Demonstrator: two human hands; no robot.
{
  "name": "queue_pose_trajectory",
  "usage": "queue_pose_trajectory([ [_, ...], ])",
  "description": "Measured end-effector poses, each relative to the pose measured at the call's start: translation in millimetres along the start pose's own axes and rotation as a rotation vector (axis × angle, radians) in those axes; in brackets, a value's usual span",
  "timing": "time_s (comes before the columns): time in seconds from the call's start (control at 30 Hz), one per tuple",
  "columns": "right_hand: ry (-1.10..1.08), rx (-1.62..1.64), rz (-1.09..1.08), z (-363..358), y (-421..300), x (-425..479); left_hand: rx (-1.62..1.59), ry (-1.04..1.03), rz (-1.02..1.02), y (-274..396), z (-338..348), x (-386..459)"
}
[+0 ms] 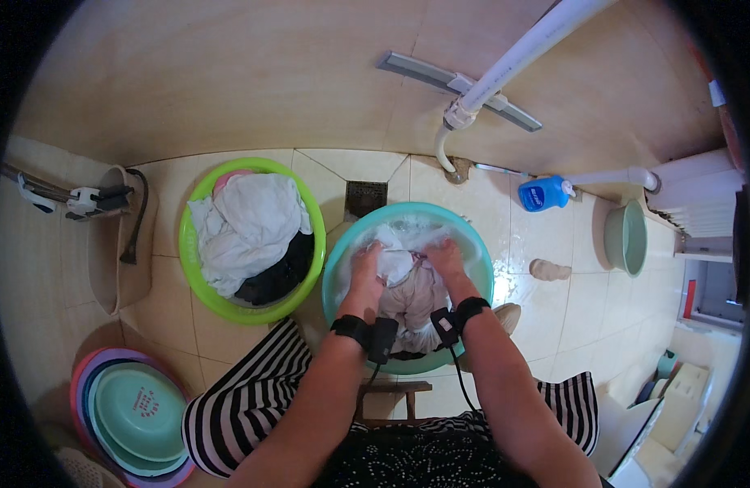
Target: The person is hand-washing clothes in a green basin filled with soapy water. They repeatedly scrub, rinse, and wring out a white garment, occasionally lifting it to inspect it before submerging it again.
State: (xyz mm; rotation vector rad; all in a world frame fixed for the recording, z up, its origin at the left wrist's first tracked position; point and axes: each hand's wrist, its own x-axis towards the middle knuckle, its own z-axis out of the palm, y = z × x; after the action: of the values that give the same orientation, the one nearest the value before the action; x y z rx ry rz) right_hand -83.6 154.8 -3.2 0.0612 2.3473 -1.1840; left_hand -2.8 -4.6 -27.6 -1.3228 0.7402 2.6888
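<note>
A turquoise plastic basin (482, 244) of sudsy water stands on the floor between my knees. In it my left hand (367, 267) is closed on a wet white cloth (394, 266). My right hand (446, 257) is at the cloth's other side, its fingers partly hidden by white suds (411, 227), so its grip is unclear. Below both hands lies a bunched beige garment (414, 299), with dark fabric showing at the basin's near edge. A black strap with a small wired box is around each wrist.
Left stands a lime-green basin (186, 259) of white laundry (253, 213) and black fabric (277, 274). Stacked basins (140, 412) sit lower left. A floor drain (366, 197) lies beyond. Rightward are a blue detergent bottle (543, 194), a beige cloth (549, 269) and a pale green basin (625, 238).
</note>
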Motion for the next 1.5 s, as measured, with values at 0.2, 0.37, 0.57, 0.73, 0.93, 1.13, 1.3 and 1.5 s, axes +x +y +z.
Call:
queue_pose_trajectory([
  [0.2,-0.54,0.525,-0.002,12.1,-56.5,-42.0,-0.197,0.001,-0.107,18.5,31.9,-32.9],
  [0.37,0.089,-0.549,-0.579,-0.9,-62.2,-61.7,0.106,0.198,0.075,9.2,18.7,-3.7],
  [0.57,-0.494,0.496,-0.083,-4.3,-30.5,-122.8,-0.177,0.092,-0.02,24.7,31.1,4.0],
  [0.73,-0.56,0.972,-0.089,5.9,-83.6,-197.1,-0.38,0.187,-0.031,41.1,41.7,-20.5],
  [0.93,-0.703,0.749,-0.172,-13.6,-101.2,-219.6,-0.399,0.174,-0.002,50.8,58.4,-50.9],
  [1.13,-0.763,0.608,-0.214,-10.8,-110.6,-241.0,0.111,0.113,0.529,49.7,52.4,-48.8],
  [1.3,-0.707,0.92,-0.082,-4.3,-97.2,-237.4,1.027,0.001,1.291,40.8,96.0,-100.0],
  [1.5,-0.687,0.871,-0.213,-9.0,-109.3,-238.4,1.375,-0.265,1.768,69.4,126.6,-137.4],
])
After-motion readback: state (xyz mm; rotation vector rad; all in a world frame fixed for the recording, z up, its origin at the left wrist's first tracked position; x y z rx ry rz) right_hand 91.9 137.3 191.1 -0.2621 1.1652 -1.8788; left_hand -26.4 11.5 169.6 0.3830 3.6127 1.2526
